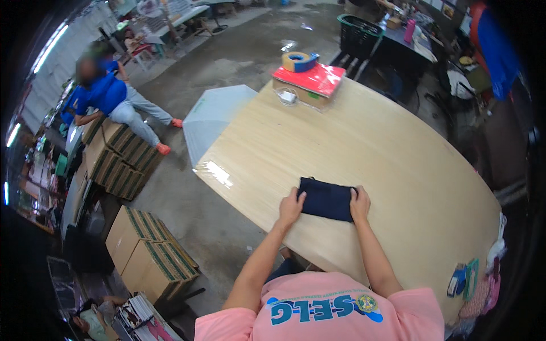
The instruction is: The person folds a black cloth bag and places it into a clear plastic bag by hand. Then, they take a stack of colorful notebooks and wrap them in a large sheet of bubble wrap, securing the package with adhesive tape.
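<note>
One navy fabric rectangle (327, 200) lay over the pale wood-grain tabletop (409, 170), left hand (292, 207) pinched its left edge, right hand (360, 205) likewise pinched its right edge.

Flat navy fabric rectangle (327, 200), slightly askew on pale tabletop (421, 182)

The counter (409, 170) has a pale wood-grain top. A flat, dark-blue rectangular piece (327, 200) is positioned toward the near edge. A red-topped carton (310, 98) stands at the far end, with a white adapter (287, 98) at its near side. A green packet (471, 279) lies at the right end.
</note>
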### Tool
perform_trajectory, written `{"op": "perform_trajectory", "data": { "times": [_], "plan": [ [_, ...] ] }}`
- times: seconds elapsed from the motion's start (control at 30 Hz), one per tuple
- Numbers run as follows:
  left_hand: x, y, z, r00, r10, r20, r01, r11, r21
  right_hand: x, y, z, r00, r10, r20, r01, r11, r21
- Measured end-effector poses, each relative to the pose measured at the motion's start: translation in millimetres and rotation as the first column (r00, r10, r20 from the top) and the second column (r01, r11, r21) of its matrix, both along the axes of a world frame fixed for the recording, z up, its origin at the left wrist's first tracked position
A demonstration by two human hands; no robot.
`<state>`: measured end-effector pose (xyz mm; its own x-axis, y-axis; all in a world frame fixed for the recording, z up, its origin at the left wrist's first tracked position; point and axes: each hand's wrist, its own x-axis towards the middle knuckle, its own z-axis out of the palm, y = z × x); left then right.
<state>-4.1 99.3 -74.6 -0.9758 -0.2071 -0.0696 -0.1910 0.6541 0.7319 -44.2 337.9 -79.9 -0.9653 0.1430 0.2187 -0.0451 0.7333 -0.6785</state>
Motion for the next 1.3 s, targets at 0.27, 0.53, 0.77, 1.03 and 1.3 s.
{"op": "perform_trajectory", "data": {
  "times": [0.27, 0.53, 0.77, 1.03, 1.3],
  "plan": [
    [-1.9, 13.9, -27.2, 0.994, 0.095, -0.06, -0.107, 0.961, -0.255, 3.2, -4.5, -16.0, 0.993, -0.048, 0.11, 0.058, 0.994, -0.089],
    [3.5, 16.0, -9.9, 0.975, 0.1, -0.199, -0.14, 0.97, -0.198, -41.4, -75.6, 45.1, 0.888, 0.369, 0.276, -0.454, 0.801, 0.39],
    [42.9, 51.0, -51.0, 0.746, 0.666, -0.007, -0.551, 0.623, 0.555, -33.8, -73.2, -6.7, 0.874, 0.434, 0.217, -0.476, 0.854, 0.21],
    [15.0, 15.1, 9.9, 0.964, 0.263, -0.048, -0.137, 0.64, 0.756, -17.4, -72.9, 82.0, 0.699, 0.715, 0.005, -0.412, 0.409, -0.814],
    [36.7, -21.5, 53.3, 0.549, -0.374, -0.748, 0.44, 0.89, -0.121, 3.6, -47.0, 69.6, 0.565, 0.772, -0.291, -0.813, 0.46, -0.358]
  ]
}}
